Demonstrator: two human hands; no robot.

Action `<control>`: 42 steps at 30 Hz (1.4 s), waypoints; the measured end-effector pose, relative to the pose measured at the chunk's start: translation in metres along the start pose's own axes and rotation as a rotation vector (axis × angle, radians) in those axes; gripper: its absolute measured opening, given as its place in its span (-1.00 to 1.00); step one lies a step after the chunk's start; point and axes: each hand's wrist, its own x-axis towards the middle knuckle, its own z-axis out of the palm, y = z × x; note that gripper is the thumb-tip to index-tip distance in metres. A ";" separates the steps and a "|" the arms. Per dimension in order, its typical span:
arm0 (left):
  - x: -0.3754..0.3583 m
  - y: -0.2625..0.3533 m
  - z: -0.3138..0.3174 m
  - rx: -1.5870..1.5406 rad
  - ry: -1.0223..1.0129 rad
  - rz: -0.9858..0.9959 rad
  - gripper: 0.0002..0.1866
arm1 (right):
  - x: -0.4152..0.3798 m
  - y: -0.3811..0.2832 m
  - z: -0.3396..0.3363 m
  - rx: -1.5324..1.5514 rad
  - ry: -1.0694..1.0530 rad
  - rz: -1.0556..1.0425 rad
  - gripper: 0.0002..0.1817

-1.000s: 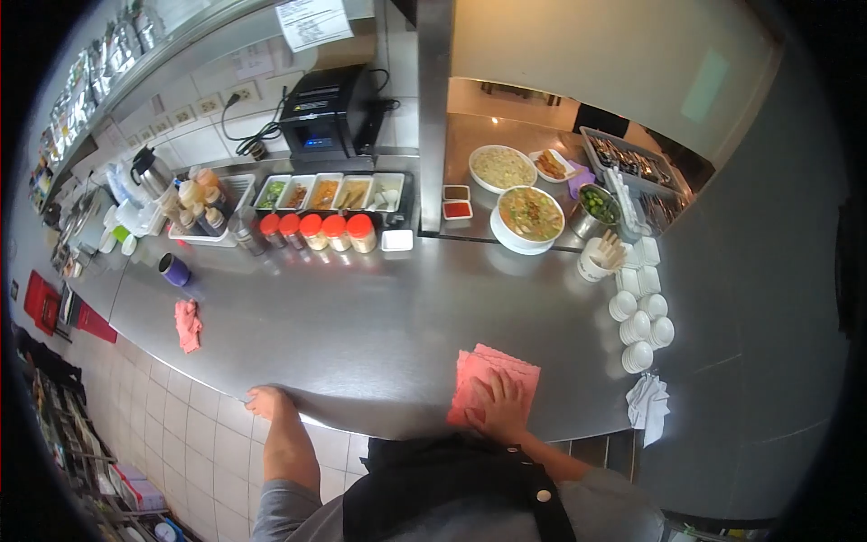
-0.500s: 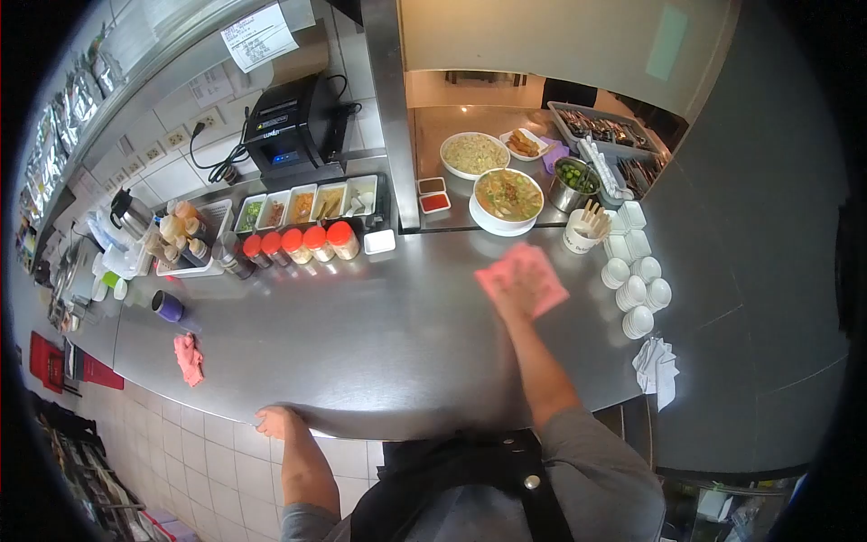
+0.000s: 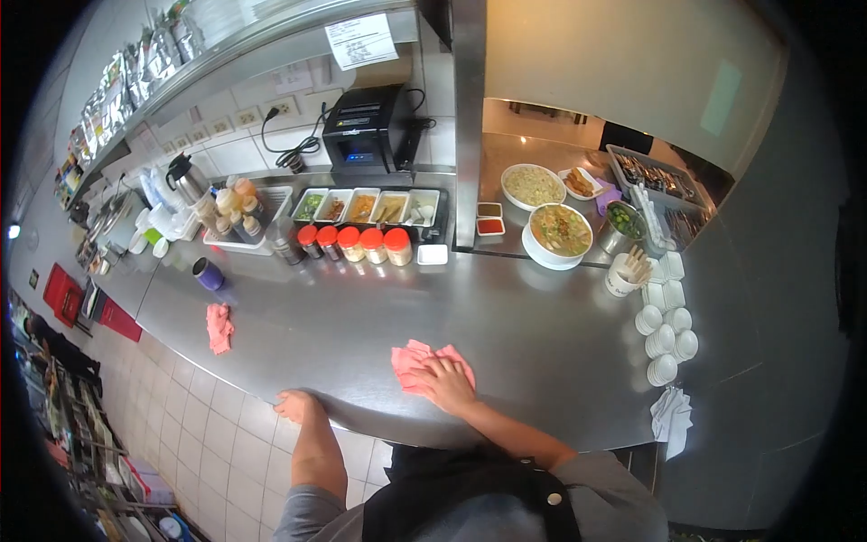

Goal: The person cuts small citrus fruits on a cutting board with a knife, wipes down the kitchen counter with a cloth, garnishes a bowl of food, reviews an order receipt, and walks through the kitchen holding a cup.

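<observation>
My right hand [image 3: 444, 381] presses down on a pink cloth [image 3: 411, 363] that lies partly bunched on the steel counter [image 3: 343, 339]. Its fingers are bent a little over the fabric. At the counter's front edge, my left hand [image 3: 296, 406] rests with its fingers curled on the rim; the fingertips are partly hidden. A second pink cloth [image 3: 219, 328] lies crumpled to the left, near a purple cup [image 3: 208, 274].
Along the back stand red-lidded jars [image 3: 374, 246], topping trays [image 3: 365, 206] and a printer [image 3: 366, 131]. A soup bowl [image 3: 560, 231] and noodle bowl [image 3: 533, 186] sit on the pass. Stacked white cups [image 3: 661, 341] line the right. A person [image 3: 63, 350] is at far left.
My right hand has drawn the pink cloth left and toward me across the counter. The view has shifted left; my left hand stays at the edge.
</observation>
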 end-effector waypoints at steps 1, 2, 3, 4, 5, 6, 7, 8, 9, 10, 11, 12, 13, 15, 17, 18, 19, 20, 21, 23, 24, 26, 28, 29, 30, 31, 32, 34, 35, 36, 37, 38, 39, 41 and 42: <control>0.000 0.000 0.002 0.021 0.014 0.009 -0.45 | -0.002 0.009 0.010 0.020 0.022 -0.006 -0.61; 0.001 0.000 0.002 0.042 0.026 0.021 -0.46 | -0.002 0.013 0.014 0.041 0.046 -0.010 -0.67; 0.002 -0.001 0.002 0.039 0.032 0.019 -0.46 | -0.003 0.020 0.017 0.045 0.048 -0.014 -0.67; 0.002 -0.002 0.001 0.021 0.017 0.028 -0.46 | 0.001 0.028 0.013 0.224 0.051 -0.009 -0.72; 0.002 -0.002 0.002 0.002 0.002 0.038 -0.45 | 0.009 0.033 0.002 0.401 0.055 -0.005 -0.77; 0.002 -0.001 0.003 -0.002 0.005 0.039 -0.45 | 0.012 0.035 -0.009 0.404 0.058 -0.009 -0.77; 0.002 -0.001 0.002 -0.003 -0.005 0.029 -0.46 | 0.016 0.024 -0.039 0.903 0.157 0.196 -0.76; 0.001 -0.001 0.001 -0.002 -0.015 0.018 -0.46 | 0.015 0.022 -0.058 1.399 0.251 0.411 -0.75; 0.002 -0.001 0.002 -0.003 -0.014 0.015 -0.46 | 0.005 0.051 -0.056 1.216 0.298 0.544 -0.73; 0.002 -0.002 0.002 0.006 -0.005 0.022 -0.47 | -0.004 0.080 -0.054 1.026 0.341 0.667 -0.71; 0.002 -0.002 0.003 0.016 0.004 0.027 -0.47 | -0.003 0.079 -0.073 1.083 0.500 0.622 -0.72; 0.003 -0.001 0.005 0.015 0.007 0.022 -0.47 | 0.005 0.066 -0.106 1.137 0.659 0.574 -0.72; 0.006 -0.002 0.010 0.016 0.019 0.040 -0.47 | 0.012 0.051 -0.130 1.139 0.652 0.571 -0.72; 0.009 -0.008 0.011 0.029 0.035 0.051 -0.48 | 0.019 0.027 -0.162 1.189 0.762 0.468 -0.71; 0.008 -0.004 0.012 0.025 0.034 0.019 -0.48 | 0.018 0.036 -0.158 0.768 0.594 0.263 -0.69; 0.007 -0.003 0.012 0.030 0.036 0.018 -0.48 | 0.016 0.042 -0.152 0.352 0.428 0.058 -0.67; 0.006 -0.002 0.012 0.041 0.055 0.033 -0.48 | 0.005 0.038 -0.135 0.082 0.211 0.151 -0.59; 0.006 -0.005 0.012 0.054 0.072 0.052 -0.48 | -0.001 0.033 -0.121 0.084 0.207 0.161 -0.59; 0.007 -0.008 0.011 0.060 0.068 0.059 -0.48 | -0.004 0.031 -0.108 0.018 0.111 0.131 -0.54; 0.005 -0.004 0.007 0.060 0.029 0.048 -0.49 | 0.001 0.030 -0.100 0.002 -0.011 0.118 -0.41; 0.003 -0.002 0.006 0.064 0.022 0.063 -0.49 | 0.005 0.032 -0.097 0.000 -0.005 0.134 -0.41; -0.004 -0.002 -0.003 0.029 0.015 0.052 -0.50 | 0.019 0.023 -0.105 -0.061 0.055 0.159 -0.36; -0.001 -0.002 0.002 0.028 0.027 0.052 -0.51 | 0.023 0.028 -0.088 -0.129 0.044 0.180 -0.34; 0.001 0.000 0.003 0.022 0.049 0.043 -0.51 | 0.023 0.036 -0.076 -0.190 0.031 0.188 -0.32; 0.001 0.001 0.004 0.021 0.049 0.045 -0.51 | 0.018 0.042 -0.065 -0.189 0.033 0.189 -0.32; 0.000 0.001 0.004 0.011 0.059 0.043 -0.51 | 0.008 0.049 -0.051 -0.178 -0.010 0.178 -0.32; 0.001 0.000 0.004 0.003 0.070 0.041 -0.52 | 0.003 0.050 -0.047 -0.167 -0.055 0.166 -0.32; -0.001 0.000 0.005 0.025 0.062 0.044 -0.53 | 0.005 0.057 -0.042 -0.156 -0.109 0.205 -0.30; 0.000 -0.001 0.003 0.053 0.052 0.051 -0.54 | 0.005 0.057 -0.041 -0.145 -0.165 0.248 -0.29; 0.000 0.000 0.003 0.054 0.052 0.053 -0.54 | 0.010 0.061 -0.041 -0.145 -0.165 0.250 -0.29; 0.000 0.000 0.005 0.029 0.072 0.053 -0.54 | 0.020 0.065 -0.045 0.361 -0.112 0.206 -0.28; 0.000 -0.001 0.007 0.009 0.094 0.053 -0.54 | 0.025 0.068 -0.049 0.866 -0.053 0.155 -0.27; 0.001 -0.003 0.007 0.014 0.093 0.056 -0.54 | 0.026 0.070 -0.054 0.867 -0.054 0.161 -0.27; 0.004 -0.003 0.011 0.029 0.075 0.058 -0.55 | 0.027 0.066 -0.075 2.260 -0.065 0.301 -0.28; 0.004 -0.003 0.014 0.027 0.080 0.054 -0.55 | 0.016 0.073 -0.060 2.262 -0.072 0.298 -0.28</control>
